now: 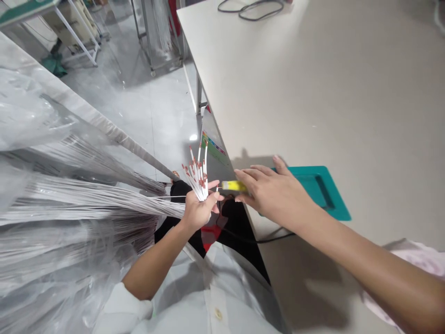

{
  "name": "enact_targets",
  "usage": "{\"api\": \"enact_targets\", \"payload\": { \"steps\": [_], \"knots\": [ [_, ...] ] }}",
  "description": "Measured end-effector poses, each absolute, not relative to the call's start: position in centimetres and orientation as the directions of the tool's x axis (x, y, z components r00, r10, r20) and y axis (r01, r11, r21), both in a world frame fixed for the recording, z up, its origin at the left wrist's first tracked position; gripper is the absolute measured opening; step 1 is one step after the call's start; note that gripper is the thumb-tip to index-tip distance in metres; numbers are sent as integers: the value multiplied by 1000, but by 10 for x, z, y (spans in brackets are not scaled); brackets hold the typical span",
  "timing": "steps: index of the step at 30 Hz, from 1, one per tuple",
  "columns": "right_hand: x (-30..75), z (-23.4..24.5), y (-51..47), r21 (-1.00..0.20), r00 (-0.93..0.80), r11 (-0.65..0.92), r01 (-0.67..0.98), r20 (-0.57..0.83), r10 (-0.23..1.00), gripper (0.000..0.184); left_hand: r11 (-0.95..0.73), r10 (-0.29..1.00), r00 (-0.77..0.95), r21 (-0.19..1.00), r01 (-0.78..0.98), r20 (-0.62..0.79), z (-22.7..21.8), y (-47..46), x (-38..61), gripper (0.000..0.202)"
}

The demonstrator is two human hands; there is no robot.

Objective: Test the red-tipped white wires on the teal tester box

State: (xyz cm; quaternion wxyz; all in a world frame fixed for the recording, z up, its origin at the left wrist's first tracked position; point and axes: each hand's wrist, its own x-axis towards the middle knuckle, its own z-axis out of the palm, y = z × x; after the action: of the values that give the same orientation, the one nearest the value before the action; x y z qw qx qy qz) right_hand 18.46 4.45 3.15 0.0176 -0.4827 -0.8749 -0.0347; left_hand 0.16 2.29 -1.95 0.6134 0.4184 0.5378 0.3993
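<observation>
My left hand [199, 211] is closed around a bundle of thin white wires [197, 174] whose red-tipped ends fan upward. The wires trail left into long bundles wrapped in clear plastic [52, 204]. My right hand [269, 190] reaches left across the table's edge, its fingers closed on a small yellow piece [233, 186]. The tip of that piece nearly touches my left thumb and one loose wire end. Right behind my right hand lies a teal tray [325, 195] on the table.
A beige table [313, 93] fills the right side, with a black cable loop [255, 9] at its far end and another black cable [267, 240] running off its near edge. Metal racks [156, 41] stand on the shiny floor behind.
</observation>
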Motion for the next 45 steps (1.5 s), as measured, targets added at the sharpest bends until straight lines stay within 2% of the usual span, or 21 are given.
{"api": "enact_targets", "payload": {
  "steps": [3, 6, 9, 12, 15, 18, 20, 26, 31, 36, 38, 41, 43, 45],
  "knots": [
    [188, 33, 45, -12, -549, 552, 834, 91, 831, 47, 330, 940, 105, 942, -56, -324, -18, 17, -5, 46],
    [185, 38, 37, -75, -569, 596, 800, 222, 792, 49, 312, 947, 97, 948, -59, -305, -13, 10, -13, 45],
    [172, 40, 22, -155, -536, 640, 752, 420, 732, 33, 298, 952, 82, 953, -54, -294, -5, 3, -21, 43],
    [153, 34, 6, -296, -490, 672, 678, 500, 714, 22, 288, 957, 70, 954, -82, -282, 3, -3, -28, 42],
    [135, 26, 1, -561, -377, 587, 584, 453, 808, 20, 272, 962, 61, 951, -143, -266, 8, -9, -34, 39],
    [118, 22, 4, -878, -352, 363, 311, 248, 903, 19, 253, 967, 84, 953, -165, -242, 9, -16, -40, 38],
    [110, 20, 7, -964, -337, 203, 169, 137, 931, 22, 260, 966, 70, 944, -205, -251, 6, -20, -43, 38],
    [100, 7, 5, -1000, -342, -12, -7, -9, 940, 28, 250, 964, 166, 922, -295, -208, 0, -24, -47, 49],
    [96, 0, -4, -978, -300, -170, -118, -129, 945, 38, 215, 946, 279, 961, -172, -162, 11, -26, -44, 37],
    [96, -3, -2, -958, -340, -280, -64, -242, 909, 42, 245, 947, 241, 964, -105, -214, 4, -28, -38, 42],
    [99, -4, 0, -985, -283, -172, 15, -170, 944, 39, 297, 948, 154, 949, -106, -280, -1, -27, -35, 50],
    [106, -4, 2, -970, -72, 144, 194, 133, 989, 26, 340, 927, -103, 925, -171, -359, -5, -24, -30, 61],
    [110, -4, 1, -904, -20, 301, 302, 310, 951, 22, 306, 902, -257, 934, -186, -347, -3, -22, -28, 57],
    [110, -3, 0, -877, -75, 371, 306, 367, 927, 17, 309, 918, -224, 944, -115, -328, -1, -22, -27, 44]
  ]
}}
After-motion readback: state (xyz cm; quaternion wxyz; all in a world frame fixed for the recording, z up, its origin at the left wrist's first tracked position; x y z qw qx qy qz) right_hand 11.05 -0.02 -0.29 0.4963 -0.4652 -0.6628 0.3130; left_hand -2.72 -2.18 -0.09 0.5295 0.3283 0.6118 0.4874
